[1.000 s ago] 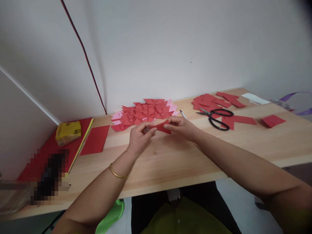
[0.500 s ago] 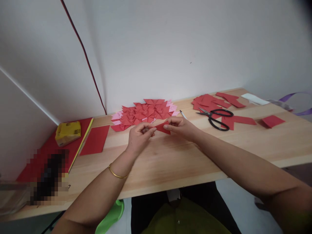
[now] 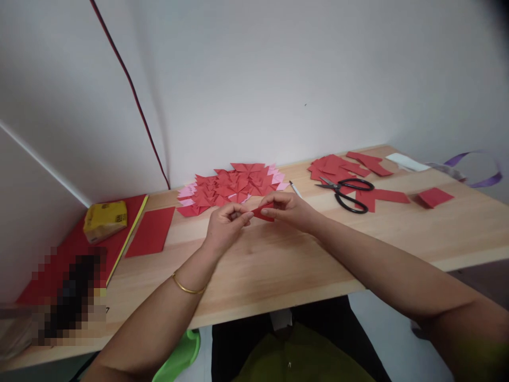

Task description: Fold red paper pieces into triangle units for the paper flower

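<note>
Between my two hands is a small folded piece of red paper [image 3: 264, 213], held just above the wooden table. My left hand [image 3: 229, 222] pinches its left tip between thumb and fingers. On its right side my right hand [image 3: 287, 209] is closed, thumb in front and fingers behind, covering part of the paper. Right behind my hands lies a heap of folded red paper shapes [image 3: 238, 183], with pink folded ones at its left and right ends.
Black-handled scissors [image 3: 350, 193] lie spread by a pile of red paper pieces [image 3: 334, 165], with a pen [image 3: 295, 189] nearby. A single red square [image 3: 435, 197] is farther right. Leftward are a red sheet [image 3: 150, 232] and a yellow packet [image 3: 105, 220] on a larger red sheet.
My right fingers have slid left along the red paper, closer to my left hand, and less of the paper shows. The view has shifted slightly.
</note>
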